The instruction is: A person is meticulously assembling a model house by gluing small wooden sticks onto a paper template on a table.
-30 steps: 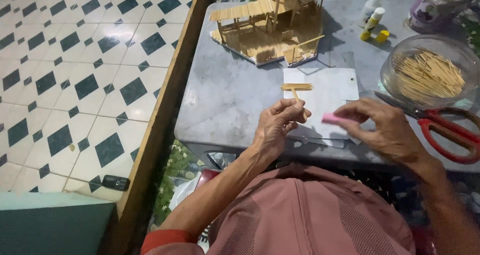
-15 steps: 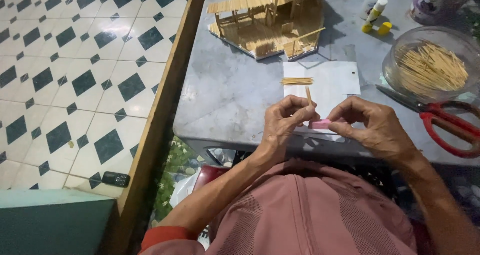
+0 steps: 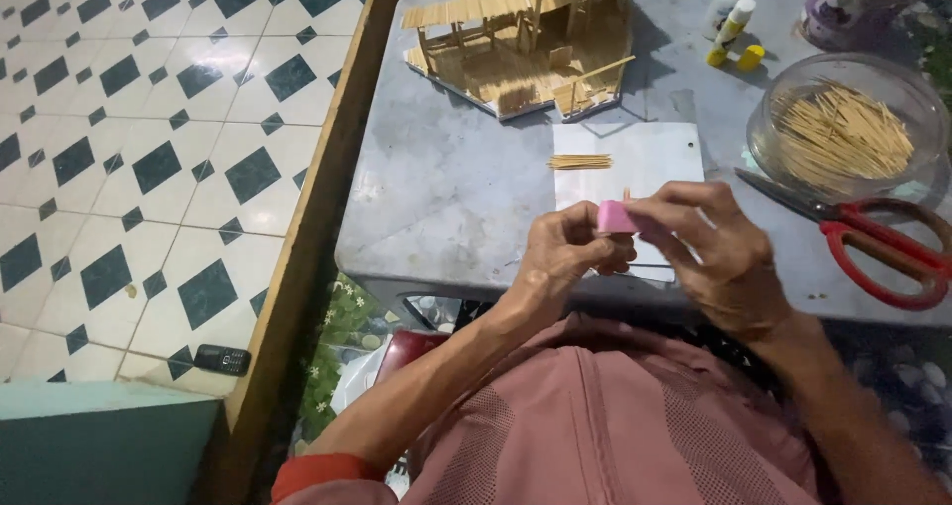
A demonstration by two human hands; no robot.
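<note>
My right hand (image 3: 716, 255) holds a small pink block (image 3: 615, 217) between thumb and fingers, just above the near edge of a white sheet (image 3: 645, 158). My left hand (image 3: 567, 257) pinches a thin wooden stick (image 3: 626, 194) whose tip shows upright beside the pink block. Both hands meet over the front of the grey table (image 3: 456, 188). A small row of joined sticks (image 3: 581, 162) lies on the white sheet, beyond the hands.
A stick-built model house (image 3: 526, 39) stands at the table's back. A clear bowl of sticks (image 3: 843, 128) and red-handled scissors (image 3: 873, 242) sit at right. Glue bottles (image 3: 732, 24) stand behind. At left, a wooden rail (image 3: 317, 217), tiled floor and a phone (image 3: 222, 359).
Both hands have lifted slightly off the white sheet and drawn together. The pink block has moved left into contact with the stick held by my left hand.
</note>
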